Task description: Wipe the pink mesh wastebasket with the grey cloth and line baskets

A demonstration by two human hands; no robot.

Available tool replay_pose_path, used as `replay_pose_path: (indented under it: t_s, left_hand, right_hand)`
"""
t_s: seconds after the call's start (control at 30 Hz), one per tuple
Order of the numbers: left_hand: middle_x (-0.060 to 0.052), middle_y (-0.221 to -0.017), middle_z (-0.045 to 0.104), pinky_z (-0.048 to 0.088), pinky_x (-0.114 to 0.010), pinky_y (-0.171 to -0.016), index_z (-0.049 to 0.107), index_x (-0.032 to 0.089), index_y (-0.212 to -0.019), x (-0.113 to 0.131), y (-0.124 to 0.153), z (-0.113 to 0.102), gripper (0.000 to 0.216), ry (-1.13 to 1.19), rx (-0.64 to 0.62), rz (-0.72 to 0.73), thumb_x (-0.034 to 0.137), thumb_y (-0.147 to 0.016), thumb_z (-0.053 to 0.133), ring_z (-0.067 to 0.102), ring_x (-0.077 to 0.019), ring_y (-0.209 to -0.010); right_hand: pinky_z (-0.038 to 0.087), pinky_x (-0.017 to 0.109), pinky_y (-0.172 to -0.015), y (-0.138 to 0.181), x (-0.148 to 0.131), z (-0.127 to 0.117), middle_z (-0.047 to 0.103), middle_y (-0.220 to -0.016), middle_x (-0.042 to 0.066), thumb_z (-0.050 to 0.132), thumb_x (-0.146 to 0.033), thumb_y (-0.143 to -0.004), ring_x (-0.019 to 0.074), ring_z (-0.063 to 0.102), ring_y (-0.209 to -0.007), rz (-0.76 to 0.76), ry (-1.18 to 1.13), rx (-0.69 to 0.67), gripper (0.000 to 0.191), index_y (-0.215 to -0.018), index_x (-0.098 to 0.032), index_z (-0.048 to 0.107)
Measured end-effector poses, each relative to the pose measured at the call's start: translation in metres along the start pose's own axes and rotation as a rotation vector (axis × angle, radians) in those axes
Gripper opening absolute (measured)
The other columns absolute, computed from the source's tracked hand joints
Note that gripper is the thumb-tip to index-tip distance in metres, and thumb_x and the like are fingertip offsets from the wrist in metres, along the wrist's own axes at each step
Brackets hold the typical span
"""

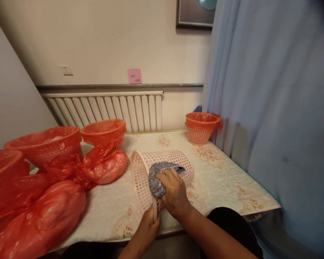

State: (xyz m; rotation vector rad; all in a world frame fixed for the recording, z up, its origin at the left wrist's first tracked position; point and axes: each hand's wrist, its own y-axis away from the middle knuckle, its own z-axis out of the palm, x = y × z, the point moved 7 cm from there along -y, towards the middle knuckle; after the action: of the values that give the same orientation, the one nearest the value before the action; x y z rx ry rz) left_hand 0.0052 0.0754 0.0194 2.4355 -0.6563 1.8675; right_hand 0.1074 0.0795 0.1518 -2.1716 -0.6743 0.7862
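A pale pink perforated plastic basket (175,156) lies on its side on the table, its mouth facing left. My left hand (148,225) grips the near part of its rim, thumb on the edge. In my right hand (175,192) is a bunched grey cloth (159,174) with a light purple edge. The cloth presses against the outside of the basket's wall near the rim. My right fingers are curled into the cloth, and part of the basket behind that hand is hidden.
Several baskets lined with red plastic bags stand at the left, among them one basket (104,127) near the radiator (118,111). Knotted red bags (56,205) bulge beside them. Another lined basket (201,135) stands back right, by the blue curtain (259,126). A flowered cloth (226,180) covers the table.
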Motion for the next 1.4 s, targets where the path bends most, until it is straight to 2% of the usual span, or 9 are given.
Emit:
replay_pose_path:
  t_s: [0.17,0.3,0.43,0.57,0.67,0.77,0.97,1.1,1.4]
  left_hand:
    - [-0.012,-0.125,0.064,0.036,-0.047,-0.11,0.054,0.015,-0.127,0.027,-0.018,-0.022,0.041,0.03,0.205,-0.041,0.025,-0.087,0.054,0.053,-0.0294,-0.124]
    - [-0.012,-0.133,0.059,0.029,-0.048,-0.115,0.049,0.016,-0.134,0.036,-0.02,-0.024,0.047,0.023,0.235,-0.025,0.024,-0.088,0.051,0.046,-0.0285,-0.132]
    - [-0.012,-0.137,0.057,0.027,-0.046,-0.117,0.047,0.017,-0.137,0.029,-0.012,-0.019,0.047,0.009,0.188,-0.084,0.024,-0.09,0.046,0.046,-0.0259,-0.133]
    - [-0.011,-0.137,0.057,0.028,-0.044,-0.117,0.049,0.017,-0.135,0.026,-0.009,-0.02,0.045,0.007,0.167,-0.084,0.025,-0.091,0.043,0.045,-0.0246,-0.133]
    - [-0.01,-0.136,0.059,0.029,-0.044,-0.116,0.052,0.017,-0.132,0.023,-0.012,-0.024,0.044,0.031,0.184,-0.082,0.025,-0.09,0.046,0.046,-0.0252,-0.133]
    - [-0.01,-0.135,0.059,0.029,-0.045,-0.116,0.054,0.017,-0.13,0.02,-0.017,-0.029,0.042,0.032,0.196,-0.07,0.026,-0.089,0.049,0.047,-0.0261,-0.132]
    - [-0.01,-0.134,0.06,0.03,-0.044,-0.115,0.053,0.016,-0.13,0.022,-0.027,-0.038,0.043,0.041,0.214,-0.03,0.028,-0.089,0.051,0.049,-0.0256,-0.13]
    - [-0.01,-0.128,0.064,0.034,-0.047,-0.112,0.06,0.016,-0.121,0.022,-0.024,-0.038,0.037,-0.016,0.191,0.02,0.026,-0.086,0.052,0.052,-0.0286,-0.125]
    - [-0.012,-0.134,0.059,0.031,-0.046,-0.115,0.053,0.017,-0.129,0.001,0.009,0.003,0.04,0.001,-0.001,0.036,0.03,-0.093,0.043,0.05,-0.0281,-0.128]
  right_hand:
    - [0.041,0.037,-0.082,0.002,-0.002,0.006,0.058,-0.1,0.008,0.048,-0.002,-0.066,0.0245,0.046,-0.092,-0.024,0.042,-0.044,0.043,-0.102,-0.018,0.063]
    - [0.041,0.034,-0.083,-0.003,0.018,0.011,0.059,-0.102,0.007,0.047,0.0,-0.067,0.0236,0.047,-0.094,-0.015,0.132,-0.056,0.046,-0.105,-0.02,0.064]
    - [0.038,0.032,-0.087,-0.011,0.081,0.003,0.061,-0.103,0.007,0.046,0.0,-0.069,0.0234,0.047,-0.099,0.142,0.293,-0.032,0.045,-0.105,-0.019,0.064]
    - [0.037,0.03,-0.084,-0.003,0.16,-0.016,0.063,-0.101,0.007,0.046,-0.007,-0.078,0.0216,0.049,-0.096,0.458,0.435,0.005,0.034,-0.104,-0.018,0.064]
    - [0.036,0.03,-0.076,0.007,0.184,-0.023,0.063,-0.097,0.008,0.046,-0.01,-0.079,0.0219,0.05,-0.092,0.592,0.488,0.028,0.031,-0.104,-0.018,0.064]
    - [0.037,0.031,-0.079,0.009,0.162,-0.014,0.062,-0.095,0.008,0.046,-0.008,-0.075,0.0225,0.049,-0.091,0.497,0.396,0.056,0.031,-0.099,-0.017,0.064]
    - [0.04,0.036,-0.087,0.012,0.054,0.018,0.059,-0.096,0.008,0.045,-0.003,-0.056,0.024,0.047,-0.094,0.137,0.037,-0.015,0.049,-0.101,-0.015,0.061]
    - [0.04,0.037,-0.083,0.018,0.003,0.028,0.058,-0.094,0.008,0.046,-0.005,-0.056,0.0244,0.048,-0.091,-0.007,-0.1,-0.096,0.046,-0.098,-0.017,0.061]
    - [0.041,0.037,-0.081,0.002,0.0,0.003,0.056,-0.092,0.007,0.046,-0.006,-0.071,0.0239,0.047,-0.09,0.004,-0.053,0.035,0.034,-0.099,-0.018,0.062]
